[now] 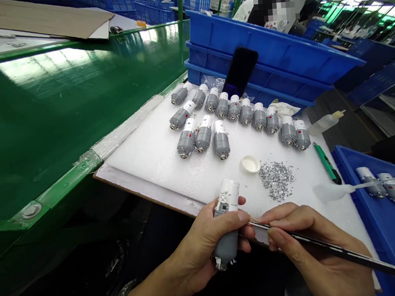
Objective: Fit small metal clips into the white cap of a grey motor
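My left hand (208,238) is wrapped round a grey-and-white cylindrical model (227,248), which looks like a small spacecraft, holding it tilted with the white end up. Long dark tweezers (314,241) are pinched in my right hand (313,234). Their tip meets the model's side by my left thumb; the exact contact is hidden. Beyond my hands, a heap of tiny silvery parts (277,180) lies on the white foam sheet (149,147), beside a small white cap (251,164). Several similar models (221,141) stand or lean in rows farther back.
A dark phone (241,71) leans against stacked blue crates (280,64). On the right are a green pen-shaped tool (327,163), two squeeze bottles (334,192) and a blue tray (382,234) holding more models. A green conveyor belt (77,102) runs along the left. Another person is behind the crates.
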`<action>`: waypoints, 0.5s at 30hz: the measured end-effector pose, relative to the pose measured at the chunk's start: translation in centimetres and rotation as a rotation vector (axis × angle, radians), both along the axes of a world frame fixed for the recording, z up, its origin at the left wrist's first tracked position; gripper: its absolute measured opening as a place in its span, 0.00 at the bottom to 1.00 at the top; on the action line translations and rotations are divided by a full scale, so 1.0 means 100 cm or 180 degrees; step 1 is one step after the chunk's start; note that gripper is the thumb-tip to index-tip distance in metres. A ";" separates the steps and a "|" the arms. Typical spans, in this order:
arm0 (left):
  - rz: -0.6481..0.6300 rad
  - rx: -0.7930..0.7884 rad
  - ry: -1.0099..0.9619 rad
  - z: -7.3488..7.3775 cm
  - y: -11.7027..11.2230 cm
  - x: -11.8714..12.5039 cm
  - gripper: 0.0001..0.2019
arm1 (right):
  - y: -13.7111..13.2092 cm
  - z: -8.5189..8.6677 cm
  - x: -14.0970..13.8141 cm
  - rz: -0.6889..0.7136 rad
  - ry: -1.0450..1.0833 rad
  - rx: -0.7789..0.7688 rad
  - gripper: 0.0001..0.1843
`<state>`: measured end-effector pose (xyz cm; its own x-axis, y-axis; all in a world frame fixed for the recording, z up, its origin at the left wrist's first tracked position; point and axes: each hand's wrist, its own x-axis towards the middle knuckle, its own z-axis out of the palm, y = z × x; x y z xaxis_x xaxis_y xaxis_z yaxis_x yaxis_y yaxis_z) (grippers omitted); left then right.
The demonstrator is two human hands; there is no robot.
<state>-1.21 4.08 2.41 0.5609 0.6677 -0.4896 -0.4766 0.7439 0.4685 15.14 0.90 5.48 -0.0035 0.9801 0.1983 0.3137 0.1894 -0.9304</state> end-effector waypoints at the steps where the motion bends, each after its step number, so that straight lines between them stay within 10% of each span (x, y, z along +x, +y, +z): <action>1: -0.0015 0.0003 0.0001 0.000 0.000 0.000 0.23 | 0.000 -0.001 0.000 0.0018 0.0071 0.0010 0.07; 15: -0.0101 0.0668 0.0424 0.001 -0.004 -0.009 0.17 | 0.103 -0.021 0.036 -0.0497 -0.1030 -0.0284 0.12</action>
